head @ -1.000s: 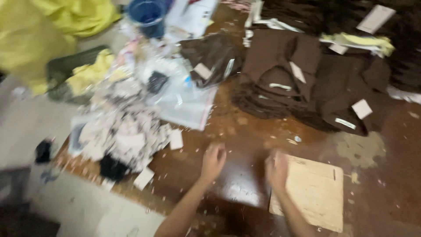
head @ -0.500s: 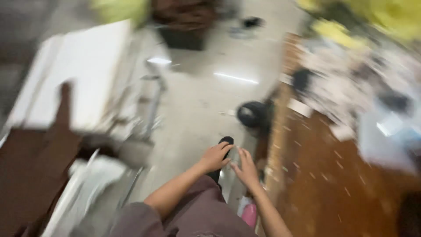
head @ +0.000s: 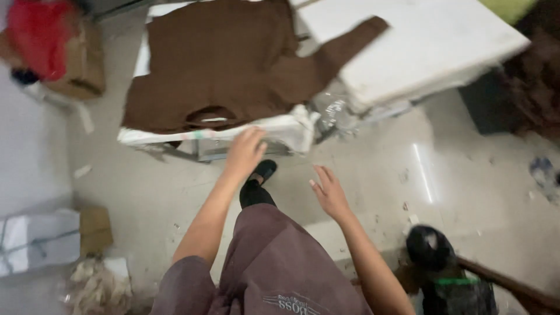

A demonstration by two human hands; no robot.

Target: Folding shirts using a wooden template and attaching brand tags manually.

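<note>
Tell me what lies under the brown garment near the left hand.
The brown garment is spread on a white padded board whose front edge shows beside the left hand. A metal frame shows below. The board's top under the cloth is hidden.

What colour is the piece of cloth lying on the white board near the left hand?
The cloth is dark brown, plain with no pattern; the head view shows it clearly.
</note>
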